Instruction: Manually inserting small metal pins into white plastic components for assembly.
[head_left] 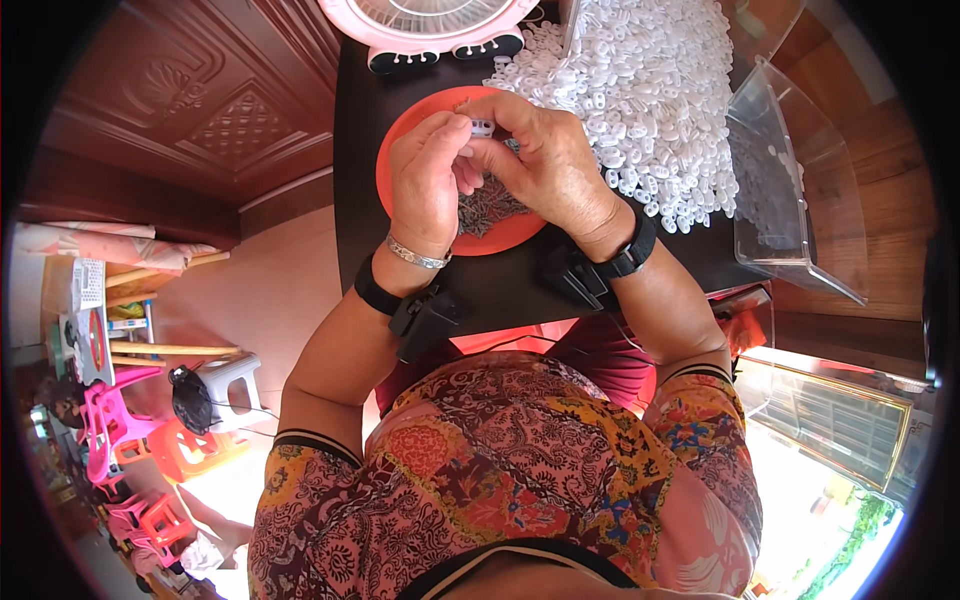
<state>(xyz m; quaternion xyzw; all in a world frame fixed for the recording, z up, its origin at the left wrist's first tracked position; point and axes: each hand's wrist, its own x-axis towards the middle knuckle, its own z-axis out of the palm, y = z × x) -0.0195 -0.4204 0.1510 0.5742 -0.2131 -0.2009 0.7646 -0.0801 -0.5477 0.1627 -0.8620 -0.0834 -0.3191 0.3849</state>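
Both of my hands meet over a round orange-red tray (388, 165). A small white plastic piece with dark openings (482, 128) sits between the thumb and forefinger of my right hand (548, 155). My left hand (424, 175) is closed in a pinch, its thumb tip right beside the piece. Whatever its fingertips hold is hidden. Below my hands, many small thin grey metal parts (487, 208), possibly screws or pins, lie loose in the tray. My hands cover part of the tray and its contents.
A large heap of similar white plastic pieces (655, 100) covers the right of the dark table (358, 110). Beside it stands a clear plastic bin (775, 185). A pink fan (430, 25) stands at the far edge. Stools (230, 385) are on the floor at left.
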